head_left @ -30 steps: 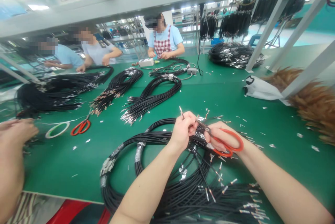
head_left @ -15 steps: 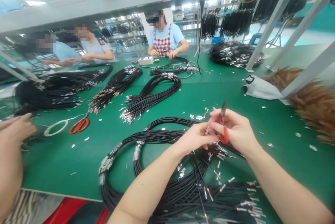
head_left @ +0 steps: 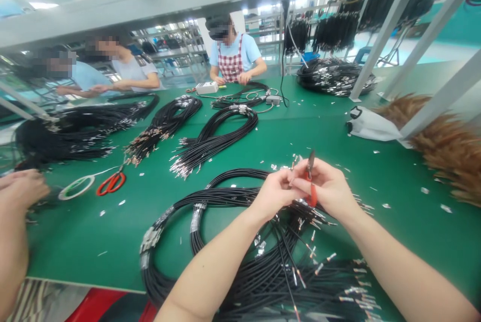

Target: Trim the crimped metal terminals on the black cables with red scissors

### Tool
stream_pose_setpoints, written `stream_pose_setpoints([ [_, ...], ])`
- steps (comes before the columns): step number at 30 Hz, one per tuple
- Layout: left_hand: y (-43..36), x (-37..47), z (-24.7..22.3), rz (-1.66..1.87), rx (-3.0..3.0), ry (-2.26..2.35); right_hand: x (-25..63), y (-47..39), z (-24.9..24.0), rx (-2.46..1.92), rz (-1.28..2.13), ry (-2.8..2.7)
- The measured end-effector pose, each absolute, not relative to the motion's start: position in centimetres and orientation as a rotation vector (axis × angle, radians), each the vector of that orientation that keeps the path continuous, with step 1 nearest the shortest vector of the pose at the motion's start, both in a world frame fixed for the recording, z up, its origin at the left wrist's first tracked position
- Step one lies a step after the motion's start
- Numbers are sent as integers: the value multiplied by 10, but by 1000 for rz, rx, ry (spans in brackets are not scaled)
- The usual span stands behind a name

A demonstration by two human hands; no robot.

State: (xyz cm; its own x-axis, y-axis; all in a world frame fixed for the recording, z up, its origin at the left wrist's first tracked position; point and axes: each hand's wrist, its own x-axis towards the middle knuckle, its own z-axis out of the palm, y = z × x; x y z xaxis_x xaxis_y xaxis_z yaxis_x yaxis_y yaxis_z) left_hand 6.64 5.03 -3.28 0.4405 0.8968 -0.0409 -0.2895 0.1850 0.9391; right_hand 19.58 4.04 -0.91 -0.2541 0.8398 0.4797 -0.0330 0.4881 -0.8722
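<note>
My left hand (head_left: pixel 276 191) is closed in a pinch, apparently on a cable end mostly hidden by the fingers. Its fingertips meet those of my right hand (head_left: pixel 326 181), which is wrapped round red-handled scissors (head_left: pixel 313 194) with the dark blades pointing up. Both hands are over a coiled bundle of black cables (head_left: pixel 210 196) with silver-tipped ends fanned to the right. Silver tape (head_left: pixel 151 239) binds the coil at the left. Loose cables (head_left: pixel 283 252) with bare tips stick out below my hands.
Beyond lie more cable bundles (head_left: pixel 225 126), red scissors (head_left: pixel 110 184) and a white tape roll (head_left: pixel 76 187). A co-worker's hand (head_left: pixel 22 191) is at the left edge. A white bag (head_left: pixel 374 124) and brown bristly material (head_left: pixel 432 136) lie right, near slanted metal posts (head_left: pixel 391 36). Scraps dot the green table (head_left: pixel 124 236).
Both my hands have shifted slightly left with the scissors, their fingertips still together. The whole view has moved a little. The co-worker's hand at the left has dropped slightly.
</note>
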Motion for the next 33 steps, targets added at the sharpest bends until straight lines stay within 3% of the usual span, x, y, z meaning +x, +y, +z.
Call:
stream_pose_setpoints([
  [10,47,68,-32,1319,1127,843,200,53,-25,-731,1084,-1241],
  [20,50,62,-26,1161,1008,802,201,54,-24,-898,933,-1387],
  [22,54,56,-24,1199,991,793,207,56,-24,-1046,785,-1605],
  [26,59,48,-19,1260,958,781,217,59,-27,-1225,170,-2104],
  [33,57,49,-21,1234,946,765,215,57,-26,-1293,-60,-2227],
])
